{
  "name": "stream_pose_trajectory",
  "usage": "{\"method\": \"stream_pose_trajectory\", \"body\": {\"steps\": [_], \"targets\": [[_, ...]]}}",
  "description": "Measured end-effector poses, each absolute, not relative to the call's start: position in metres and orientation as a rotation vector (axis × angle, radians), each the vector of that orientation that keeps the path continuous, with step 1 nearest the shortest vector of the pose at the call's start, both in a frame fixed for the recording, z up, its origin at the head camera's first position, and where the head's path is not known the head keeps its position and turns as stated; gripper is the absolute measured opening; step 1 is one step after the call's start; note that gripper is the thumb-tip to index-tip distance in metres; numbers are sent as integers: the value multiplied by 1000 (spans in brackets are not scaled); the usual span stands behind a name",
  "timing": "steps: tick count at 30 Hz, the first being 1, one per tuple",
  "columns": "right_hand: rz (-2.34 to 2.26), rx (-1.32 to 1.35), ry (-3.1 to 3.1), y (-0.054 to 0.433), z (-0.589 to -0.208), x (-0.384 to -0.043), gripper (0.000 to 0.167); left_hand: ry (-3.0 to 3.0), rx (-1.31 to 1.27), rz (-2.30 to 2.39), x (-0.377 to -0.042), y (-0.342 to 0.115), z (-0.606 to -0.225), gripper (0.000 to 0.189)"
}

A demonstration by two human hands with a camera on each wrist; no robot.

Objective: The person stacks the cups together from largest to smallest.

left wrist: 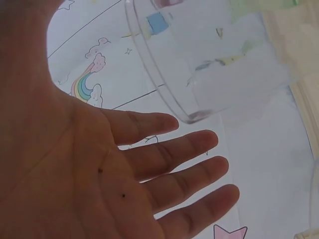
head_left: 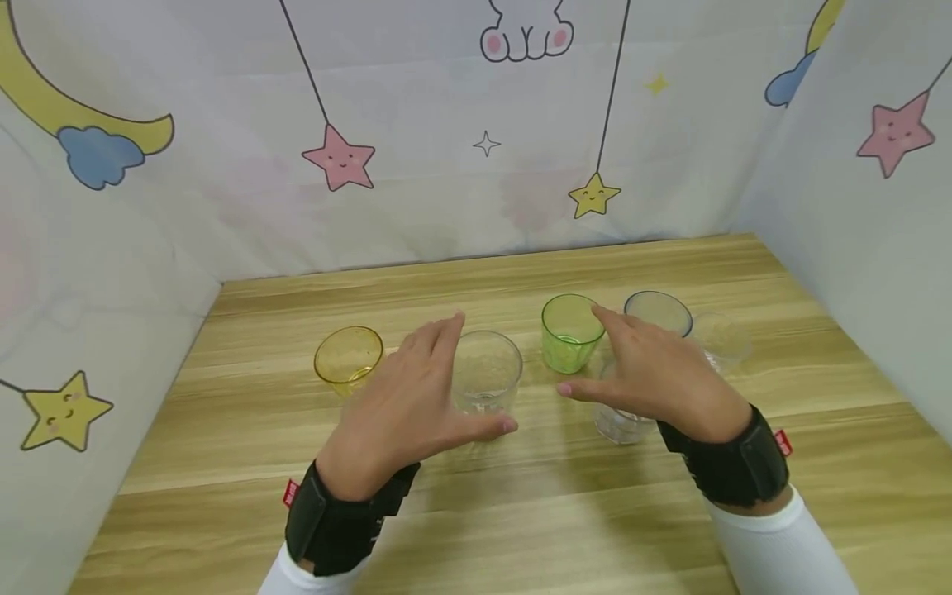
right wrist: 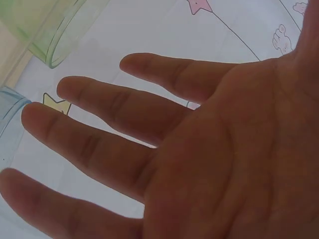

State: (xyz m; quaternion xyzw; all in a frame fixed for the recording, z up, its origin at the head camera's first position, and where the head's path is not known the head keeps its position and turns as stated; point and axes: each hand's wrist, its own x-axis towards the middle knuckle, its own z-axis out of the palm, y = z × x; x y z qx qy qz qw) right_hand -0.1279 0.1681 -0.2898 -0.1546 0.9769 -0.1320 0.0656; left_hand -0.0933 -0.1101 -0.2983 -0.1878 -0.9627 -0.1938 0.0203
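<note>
Right now the person is holding both hands flat above a row of plastic cups on the wooden surface (head_left: 223,463). The left hand (head_left: 405,405) is hovering with fingers straight and spread, grasping nothing, right beside a clear cup (head_left: 485,372); from the left wrist view the cup's rim is sitting just past the fingertips (left wrist: 164,122). The right hand (head_left: 654,376) is likewise spread and loose, empty, hanging over a second clear cup (head_left: 621,421) that is mostly hidden beneath the palm, with its fingers reaching toward the green cup (head_left: 569,332).

To my eye, the careful way to take a cup here is to be lowering each hand straight down and wrapping the side wall, since the cups are crowding each other and a sideways sweep could be knocking a neighbour.

Every cup is standing upright, mouth pointing up, long axis vertical to the surface. The amber cup (head_left: 348,357) is standing apart to the left, the blue-tinted cup (head_left: 658,312) is sitting behind the right hand, and another clear cup (head_left: 721,340) is standing just beside it. A cartoon-printed cloth (head_left: 476,149) is surrounding the surface on three sides.
</note>
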Motion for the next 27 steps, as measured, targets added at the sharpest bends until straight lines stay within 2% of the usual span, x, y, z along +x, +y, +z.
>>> {"method": "stream_pose_trajectory", "body": {"steps": [6, 14, 27], "targets": [[-316, -427, 2947, 171, -292, -129, 119, -2974, -647, -633, -94, -106, -303, 119], [-318, -439, 2950, 174, -296, -132, 104, -3004, -619, -586, -95, -103, -304, 112], [-280, -402, 2907, 177, -299, -138, 89, -2998, -622, -592, -96, -102, -306, 97]]}}
